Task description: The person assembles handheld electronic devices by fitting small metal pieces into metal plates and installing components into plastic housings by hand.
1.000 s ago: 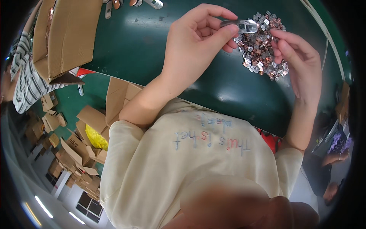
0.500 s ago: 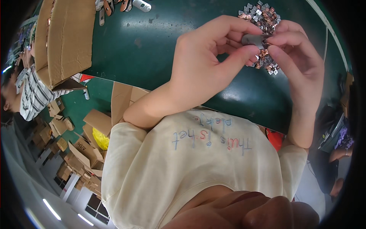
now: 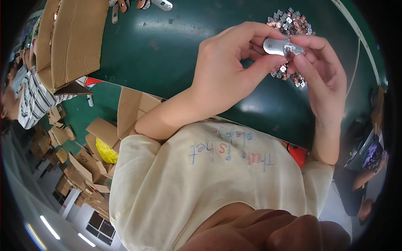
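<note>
The small silver oblong part (image 3: 281,46) now sits plainly in view between both hands, above the green table (image 3: 167,54); half a second ago it was mostly hidden behind the fingers, and the hands were pressed closer over the heap. The heap of small metal pieces (image 3: 292,26) lies just beyond and under the fingertips, more of it showing than before.

The left hand (image 3: 228,67) is curled, thumb and forefinger pinched on the left end of the silver part. The right hand (image 3: 320,71) is bent at the wrist, its fingertips closed on the part's right end, where a tiny square piece sits. Both forearms rise from the cream shirt (image 3: 201,180) at the lower edge.

On the table's far edge lie several small oblong items (image 3: 138,4). A cardboard box (image 3: 69,42) stands at the left end. Below the table, flattened cartons (image 3: 79,154) cover the green floor, with a yellow bag (image 3: 106,151) among them. A person in a striped sleeve (image 3: 35,98) is at far left.
</note>
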The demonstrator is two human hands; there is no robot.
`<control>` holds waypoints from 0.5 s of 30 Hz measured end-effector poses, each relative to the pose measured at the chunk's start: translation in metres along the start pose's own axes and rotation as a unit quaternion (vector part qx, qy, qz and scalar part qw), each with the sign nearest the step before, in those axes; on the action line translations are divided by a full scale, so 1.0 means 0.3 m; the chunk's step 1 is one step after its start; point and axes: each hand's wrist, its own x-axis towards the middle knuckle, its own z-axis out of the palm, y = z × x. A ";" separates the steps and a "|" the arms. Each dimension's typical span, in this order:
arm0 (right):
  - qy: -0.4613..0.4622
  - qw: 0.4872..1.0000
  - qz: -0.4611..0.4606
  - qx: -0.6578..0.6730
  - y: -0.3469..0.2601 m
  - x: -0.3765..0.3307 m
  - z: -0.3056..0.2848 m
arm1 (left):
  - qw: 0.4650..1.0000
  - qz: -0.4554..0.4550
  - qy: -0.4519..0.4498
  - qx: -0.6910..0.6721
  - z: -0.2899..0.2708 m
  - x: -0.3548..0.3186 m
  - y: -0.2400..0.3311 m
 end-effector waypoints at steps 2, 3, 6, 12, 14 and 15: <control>0.025 0.999 -0.020 -0.005 -0.010 0.017 0.003 | 0.999 -0.016 -0.035 -0.016 -0.017 0.013 0.009; 0.050 0.998 -0.043 -0.007 -0.018 0.025 0.003 | 0.999 -0.036 -0.025 -0.012 -0.025 0.009 0.017; 0.111 0.992 -0.059 -0.009 -0.029 0.071 -0.071 | 0.997 -0.081 -0.014 0.005 -0.043 0.005 0.038; 0.227 0.973 -0.050 -0.012 0.048 0.208 -0.352 | 0.992 -0.090 -0.087 0.037 -0.094 0.030 0.032; 0.301 0.944 -0.081 -0.106 0.091 0.264 -0.437 | 0.991 -0.073 -0.099 0.046 -0.110 0.051 0.035; 0.327 0.929 -0.096 -0.141 0.117 0.286 -0.477 | 0.991 -0.066 -0.111 0.044 -0.111 0.067 0.035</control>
